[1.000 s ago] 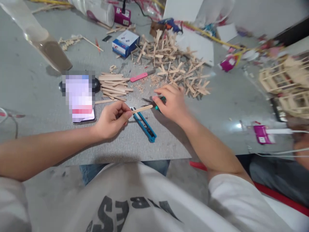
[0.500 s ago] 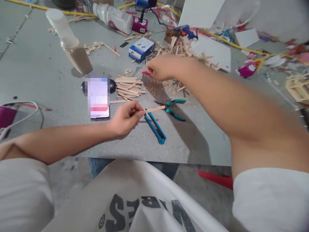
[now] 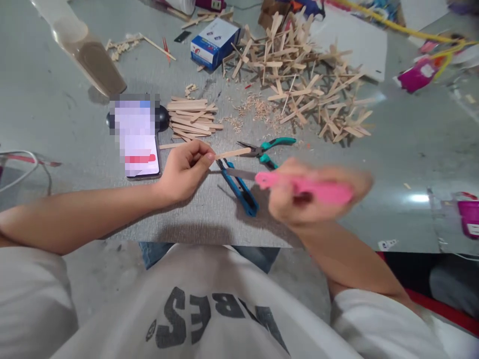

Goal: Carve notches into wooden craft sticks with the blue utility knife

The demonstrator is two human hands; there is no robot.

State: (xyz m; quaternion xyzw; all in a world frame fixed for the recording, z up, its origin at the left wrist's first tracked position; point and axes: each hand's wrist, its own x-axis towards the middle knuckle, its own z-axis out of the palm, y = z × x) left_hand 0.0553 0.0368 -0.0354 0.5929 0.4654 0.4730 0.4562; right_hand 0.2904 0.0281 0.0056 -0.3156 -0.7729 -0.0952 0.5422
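Observation:
My left hand (image 3: 189,169) pinches one end of a flat wooden craft stick (image 3: 235,153), which points right. My right hand (image 3: 314,194), smeared by motion, grips a pink-handled knife (image 3: 324,191). Its grey blade (image 3: 243,173) points left, just below the stick; whether the two touch I cannot tell. Beneath the blade lies a blue box cutter (image 3: 241,192). Needle-nose pliers (image 3: 279,143) with teal handles lie behind, partly covered by my right hand. A pile of craft sticks (image 3: 194,117) sits beyond my left hand.
A phone (image 3: 140,144), blurred out in part, leans at left near a tilted bottle (image 3: 90,55). Crossed-stick pieces (image 3: 295,80) heap up at the back right, beside a blue-white box (image 3: 215,42). Wood crumbs (image 3: 254,107) litter the middle. The table edge (image 3: 224,244) runs close to my body.
My right hand has come back from the far side of the table toward me, bringing the pink-handled knife near the stick. My left hand keeps its pinch on the stick. The view has shifted.

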